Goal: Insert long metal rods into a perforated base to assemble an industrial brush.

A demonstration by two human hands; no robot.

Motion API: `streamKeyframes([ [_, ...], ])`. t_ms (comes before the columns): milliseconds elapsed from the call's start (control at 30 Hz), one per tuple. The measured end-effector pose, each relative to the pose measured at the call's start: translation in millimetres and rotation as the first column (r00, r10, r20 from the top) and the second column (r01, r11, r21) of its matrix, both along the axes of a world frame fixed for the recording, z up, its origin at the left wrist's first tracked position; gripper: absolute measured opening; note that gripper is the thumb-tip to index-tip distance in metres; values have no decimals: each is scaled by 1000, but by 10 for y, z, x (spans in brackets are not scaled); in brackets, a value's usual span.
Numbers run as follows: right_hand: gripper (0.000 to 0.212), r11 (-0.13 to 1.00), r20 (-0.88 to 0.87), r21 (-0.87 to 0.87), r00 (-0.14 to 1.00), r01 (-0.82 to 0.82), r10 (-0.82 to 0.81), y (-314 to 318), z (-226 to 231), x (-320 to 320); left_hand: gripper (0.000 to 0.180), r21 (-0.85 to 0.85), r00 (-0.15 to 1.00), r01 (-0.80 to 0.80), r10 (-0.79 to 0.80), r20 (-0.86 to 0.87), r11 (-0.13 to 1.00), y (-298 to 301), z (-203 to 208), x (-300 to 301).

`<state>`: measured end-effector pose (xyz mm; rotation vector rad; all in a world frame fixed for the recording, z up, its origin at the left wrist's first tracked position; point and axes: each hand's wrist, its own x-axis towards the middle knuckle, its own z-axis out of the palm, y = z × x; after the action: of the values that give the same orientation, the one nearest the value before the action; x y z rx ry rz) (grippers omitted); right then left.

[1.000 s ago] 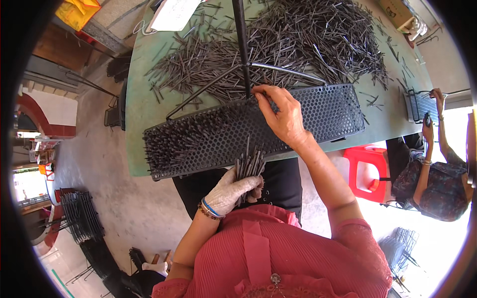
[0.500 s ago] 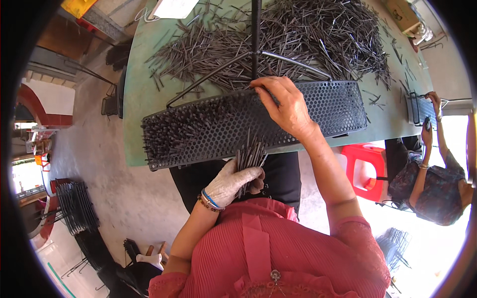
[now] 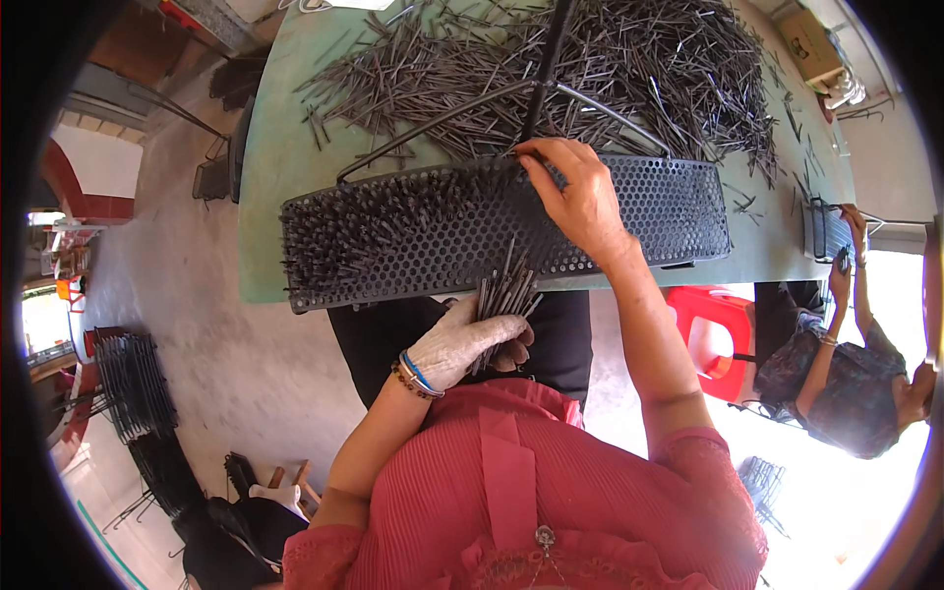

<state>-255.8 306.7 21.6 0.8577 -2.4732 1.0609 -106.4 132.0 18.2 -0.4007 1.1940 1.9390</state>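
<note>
In front of me, at the table's near edge, lies a long black perforated panel [image 3: 678, 206] with rows of round holes. Thin dark strips [image 3: 359, 236] stand upright in the holes of its left part; the right part shows bare holes. My left hand [image 3: 457, 344], in a pale work glove, grips a bundle of dark strips [image 3: 506, 297] just below the panel's near edge. My bare right hand [image 3: 580, 197] reaches over the panel, its thumb and fingertips closed together at the far edge near the middle. Whatever is between those fingertips is too small to tell.
A large heap of loose strips [image 3: 649, 79] covers the back of the green table [image 3: 265, 236]. A black rod frame [image 3: 546, 79] rises behind the panel. To the right are a red stool [image 3: 698, 334] and another person [image 3: 826, 364] at work. Black racks [image 3: 138, 383] stand at left.
My right hand has shifted slightly right along the panel's far edge. The rod frame now tilts more to the right. My left hand still grips its bundle, the strips fanned a little differently.
</note>
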Motion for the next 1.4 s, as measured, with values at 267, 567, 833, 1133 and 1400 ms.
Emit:
streamKeyframes([
  [267, 12, 998, 57, -69, 998, 11, -7, -73, 21, -1, 28, 13, 1000, -6, 7, -25, 1000, -20, -46, 13],
  [567, 11, 981, 60, -78, 983, 177, -172, -141, -30, 88, 29, 32, 999, -2, 4, -50, 999, -39, -22, 17],
  [833, 17, 976, 111, 11, 970, 218, -218, -112, -68, 110, 23, 46, 998, -60, 59, 11, 997, -16, -57, 18],
  [1133, 23, 964, 263, -75, 938, 255, -228, 19, 109, 317, 23, 47, 994, -29, 34, -109, 998, -58, -7, 33],
  [1400, 25, 896, 796, -442, 481, 48, 367, 163, 150, 575, 30, -55, 988, 57, -64, -140, 997, -4, 151, -41],
])
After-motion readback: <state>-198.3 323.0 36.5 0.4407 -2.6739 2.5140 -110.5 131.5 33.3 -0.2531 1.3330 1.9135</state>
